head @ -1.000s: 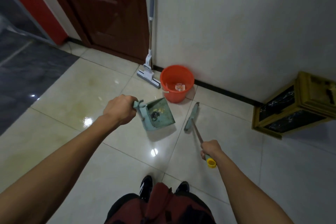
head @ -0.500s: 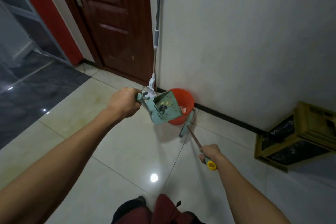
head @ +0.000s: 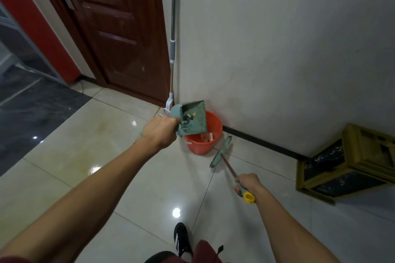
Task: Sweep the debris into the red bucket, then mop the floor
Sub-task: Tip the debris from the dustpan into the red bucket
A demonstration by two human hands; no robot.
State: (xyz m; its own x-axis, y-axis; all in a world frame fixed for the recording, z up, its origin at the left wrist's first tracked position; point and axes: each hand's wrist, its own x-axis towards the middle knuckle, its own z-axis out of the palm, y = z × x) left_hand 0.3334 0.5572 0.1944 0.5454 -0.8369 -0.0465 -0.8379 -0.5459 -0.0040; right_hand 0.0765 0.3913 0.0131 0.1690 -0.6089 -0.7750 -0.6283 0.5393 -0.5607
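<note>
I cannot read any brand, label or writing on the things in this view; the surfaces are too blurred or plain.

The left hand (head: 159, 132) is stretched out far in front, with the arm straight, and its fingers are closed around the handle of the green dustpan (head: 193, 120). The dustpan is lifted off the floor and tilted over the near-left rim of the red bucket (head: 204, 142), so it hides a part of the bucket opening. Some pale debris (head: 190, 115) lies inside the pan, near its comb teeth. In the bucket I see a few pale pieces at the bottom.

The right hand (head: 248, 183) is lower and nearer to me, on the right. Its fingers are wrapped around the handle of the small broom (head: 221, 152), just above the yellow end cap (head: 249, 197). The broom head rests on the floor tiles (head: 128, 177) just to the right of the bucket, close to it; I cannot tell if they touch.

The red bucket stands on the floor against the white wall (head: 277, 49). The mop (head: 173, 38) leans upright in the corner behind the dustpan, beside the dark brown door (head: 111, 28). On the far right a yellow wooden box (head: 350, 160) with dark panels stands near the wall. At the bottom edge I see one black shoe (head: 181, 239).
</note>
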